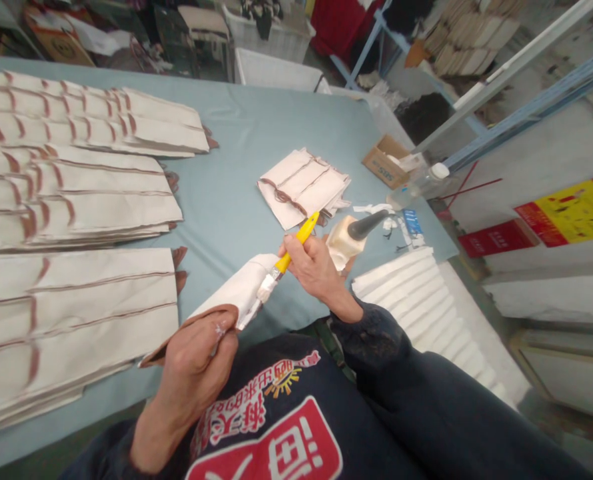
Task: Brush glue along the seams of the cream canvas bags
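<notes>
My left hand (196, 353) pinches the near end of a pale leather piece with a brown edge (236, 290), held just above the table's front. My right hand (314, 263) grips a yellow-handled brush (296, 243), whose bristles touch the piece near my left fingers. Behind my right hand stands a cream glue pot with a dark handle sticking out (351, 233).
Long rows of cut pale pieces with brown edges (71, 200) cover the left of the blue-grey table (236, 133). A small pile of similar pieces (304, 187) lies mid-table. White stacked strips (416, 293), a cardboard box (384, 162) and a bottle (426, 180) are on the right.
</notes>
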The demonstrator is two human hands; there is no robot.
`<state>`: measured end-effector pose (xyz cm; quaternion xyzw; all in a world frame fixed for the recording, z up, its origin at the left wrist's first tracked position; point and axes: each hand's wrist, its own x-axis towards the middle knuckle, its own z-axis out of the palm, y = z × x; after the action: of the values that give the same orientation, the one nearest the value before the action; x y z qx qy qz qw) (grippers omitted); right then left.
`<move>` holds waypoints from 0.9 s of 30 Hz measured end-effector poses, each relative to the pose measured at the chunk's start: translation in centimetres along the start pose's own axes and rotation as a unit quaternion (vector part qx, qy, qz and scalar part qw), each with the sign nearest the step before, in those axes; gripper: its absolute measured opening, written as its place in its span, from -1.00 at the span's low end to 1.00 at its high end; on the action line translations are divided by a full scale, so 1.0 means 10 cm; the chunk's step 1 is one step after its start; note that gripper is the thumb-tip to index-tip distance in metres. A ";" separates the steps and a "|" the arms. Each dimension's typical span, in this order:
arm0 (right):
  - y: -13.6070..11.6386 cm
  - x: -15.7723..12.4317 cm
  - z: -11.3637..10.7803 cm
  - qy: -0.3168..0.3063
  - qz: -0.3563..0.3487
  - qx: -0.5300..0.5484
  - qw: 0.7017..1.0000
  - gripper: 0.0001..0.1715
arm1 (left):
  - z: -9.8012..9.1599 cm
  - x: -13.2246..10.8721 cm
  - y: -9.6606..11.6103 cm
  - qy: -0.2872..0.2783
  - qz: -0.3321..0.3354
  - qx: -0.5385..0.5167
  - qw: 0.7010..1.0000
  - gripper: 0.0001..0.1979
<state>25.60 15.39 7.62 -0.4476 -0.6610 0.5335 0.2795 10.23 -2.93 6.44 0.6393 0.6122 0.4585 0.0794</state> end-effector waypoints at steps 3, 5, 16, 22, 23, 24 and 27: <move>-0.04 -0.10 -0.06 0.013 -0.014 -0.019 1.000 -0.36 | 0.01 0.01 -0.01 -0.001 -0.001 0.004 1.000 -0.76; -0.13 -0.17 -0.10 0.011 -0.047 -0.038 0.998 -0.42 | 0.02 0.00 -0.02 -0.002 0.001 0.017 1.000 -0.77; -0.50 -0.17 -0.09 -0.263 -0.356 -0.179 0.879 -0.61 | -0.02 0.10 0.02 -0.079 -0.030 -0.041 0.996 -0.80; -0.62 -0.22 0.02 -0.315 -0.321 -0.036 0.893 -0.63 | -0.08 0.05 0.14 -0.111 -0.128 -0.108 0.980 -0.72; -0.60 -0.23 0.05 -0.300 -0.308 0.009 0.903 -0.62 | -0.08 0.02 0.16 -0.110 -0.160 -0.125 0.973 -0.73; -0.57 -0.24 0.08 -0.269 -0.294 0.057 0.915 -0.59 | -0.07 0.00 0.17 -0.106 -0.185 -0.132 0.968 -0.74; -0.42 -0.25 0.14 -0.107 -0.218 0.172 0.955 -0.47 | -0.04 -0.05 0.15 -0.063 -0.249 -0.123 0.959 -0.79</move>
<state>24.27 12.43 11.49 -0.1777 -0.6670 0.6097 0.3895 11.08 -3.94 7.37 0.4798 0.6844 0.4548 0.3075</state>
